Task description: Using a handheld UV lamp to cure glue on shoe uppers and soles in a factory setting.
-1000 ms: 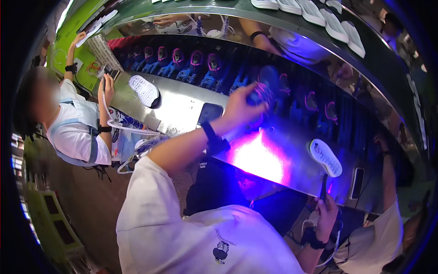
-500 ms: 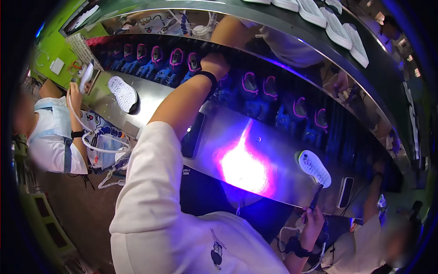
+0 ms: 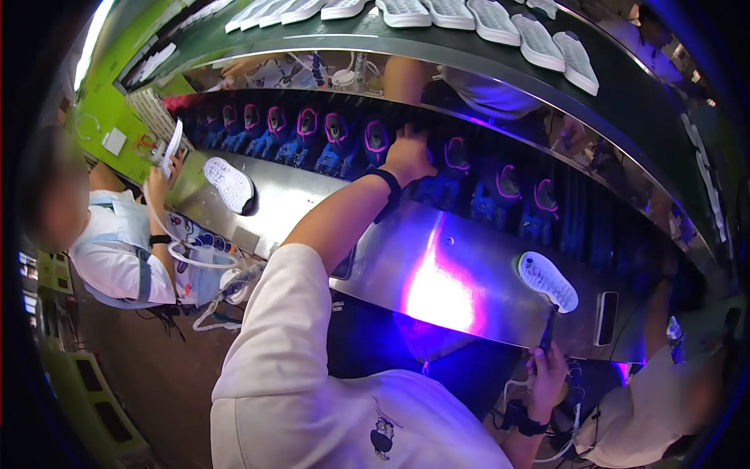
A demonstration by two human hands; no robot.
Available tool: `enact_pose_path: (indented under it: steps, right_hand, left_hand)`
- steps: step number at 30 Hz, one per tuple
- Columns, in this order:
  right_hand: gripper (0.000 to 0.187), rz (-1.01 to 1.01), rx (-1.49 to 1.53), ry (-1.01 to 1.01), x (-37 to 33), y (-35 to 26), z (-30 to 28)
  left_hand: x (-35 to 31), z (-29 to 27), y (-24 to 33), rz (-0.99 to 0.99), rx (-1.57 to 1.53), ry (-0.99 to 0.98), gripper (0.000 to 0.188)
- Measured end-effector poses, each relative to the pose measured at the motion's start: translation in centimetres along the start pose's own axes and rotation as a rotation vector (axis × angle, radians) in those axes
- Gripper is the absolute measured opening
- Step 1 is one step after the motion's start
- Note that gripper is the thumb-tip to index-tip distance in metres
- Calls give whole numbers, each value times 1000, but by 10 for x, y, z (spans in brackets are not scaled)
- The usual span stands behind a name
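Pinching: right hand point(image 3: 548, 367), fingers closed round a slim black brush-like tool point(image 3: 549, 332) at the bench's near edge.
Tool tip: by the near end of a white, textured, foot-shaped sole point(image 3: 544, 277); contact unclear from here.
White sole: lying on the long brushed-steel bench point(image 3: 375, 270), just left of a dark, pale-rimmed, phone-like slab point(image 3: 606, 318).
Shoe row: left hand point(image 3: 410, 156) stretched across the bench, among dark blue shoes with bright pink collar edging point(image 3: 307, 129); fingertips lost in shadow, can't tell if spread or gripping one.
Wrists: a black wristband point(image 3: 391, 193) on each.
Glow: white-pink light patch point(image 3: 441, 297) with violet fringe on the steel, between left forearm and sole.
Upper shelf: dark green surface point(image 3: 351, 28), more white soles point(image 3: 496, 22) lined along it.
Left neighbour: person in white sleeves and pale blue straps point(image 3: 117, 270), holding a flat white piece point(image 3: 173, 148); a second white, black-tipped sole point(image 3: 229, 185) nearby on the steel.
Right neighbour: person in a pale top point(image 3: 633, 410), partly dark.
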State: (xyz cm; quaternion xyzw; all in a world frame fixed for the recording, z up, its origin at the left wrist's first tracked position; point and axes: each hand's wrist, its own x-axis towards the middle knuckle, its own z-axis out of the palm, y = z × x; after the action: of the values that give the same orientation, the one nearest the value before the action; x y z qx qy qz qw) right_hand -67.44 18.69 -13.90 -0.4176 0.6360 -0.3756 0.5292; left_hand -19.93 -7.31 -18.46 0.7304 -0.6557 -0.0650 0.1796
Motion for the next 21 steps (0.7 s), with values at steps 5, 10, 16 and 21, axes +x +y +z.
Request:
enact_pose_path:
  steps: [5, 10, 16, 21]
  right_hand:
    - [34, 49, 16, 11, 13, 24, -10]
    - [33, 25, 70, 19, 20, 16, -16]
    - [31, 6, 114, 50, 15, 12, -31]
    - [29, 0, 115, 73, 6, 21, -39]
  left_hand:
    - [-1, 14, 21, -5, 271, 47, 110]
    - [22, 14, 78, 266, 204, 48, 121]
    - [44, 33, 88, -61, 294, -190, 107]
    - [-27, -13, 90, 242, -123, 1, 73]
